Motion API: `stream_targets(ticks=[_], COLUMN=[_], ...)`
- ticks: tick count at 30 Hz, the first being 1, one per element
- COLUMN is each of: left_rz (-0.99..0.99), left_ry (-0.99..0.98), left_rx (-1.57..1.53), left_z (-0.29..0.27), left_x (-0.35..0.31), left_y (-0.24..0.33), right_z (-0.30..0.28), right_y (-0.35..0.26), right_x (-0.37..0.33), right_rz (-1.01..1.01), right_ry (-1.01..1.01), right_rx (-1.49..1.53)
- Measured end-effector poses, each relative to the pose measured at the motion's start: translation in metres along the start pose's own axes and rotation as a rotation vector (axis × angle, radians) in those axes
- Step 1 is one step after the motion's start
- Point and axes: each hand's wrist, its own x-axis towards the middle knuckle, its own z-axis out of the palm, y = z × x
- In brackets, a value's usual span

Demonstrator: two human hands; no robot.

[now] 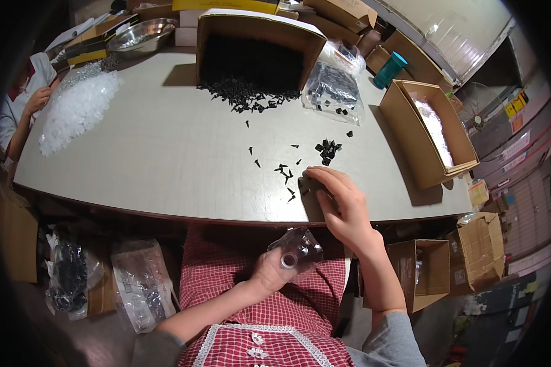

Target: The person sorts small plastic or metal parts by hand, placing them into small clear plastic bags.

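Observation:
My left hand (274,271), low over my lap in front of the table edge, is closed on a small clear plastic bag (306,249) with a round pale ring on it. My right hand (343,205) reaches over the table's near edge, its fingers bent and the thumb apart from them. By its fingertips lie small black screws (286,174) and dark pieces partly in its shadow. Just beyond is a little heap of black clip-like parts (328,150). Whether the right fingertips touch a piece is hard to make out.
A cardboard box (260,27) on its side spills black screws. Beside it lies a clear bag of black parts (333,92). An open carton (431,131) stands right, a teal cup (389,70) behind it. White plastic pieces (82,107) are piled left, near another person (27,101).

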Motion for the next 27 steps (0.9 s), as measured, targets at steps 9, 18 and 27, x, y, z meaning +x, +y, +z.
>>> stream_targets(ticks=[9,18,27], left_rz=[0.051,0.097,0.083], left_ry=[-0.007,0.019,-0.035], left_rx=[0.097,0.149,0.17], left_z=[-0.002,-0.003,-0.007], left_x=[0.002,0.004,0.009], left_y=[0.008,0.006,0.03], right_z=[0.004,0.009,0.006], right_y=[-0.016,-0.024,-0.028], right_x=[0.002,-0.001,0.009], right_rz=[-0.1,-0.008,-0.057], right_ry=[0.025,0.027,-0.128], right_rx=[-0.078,0.036,0.012])
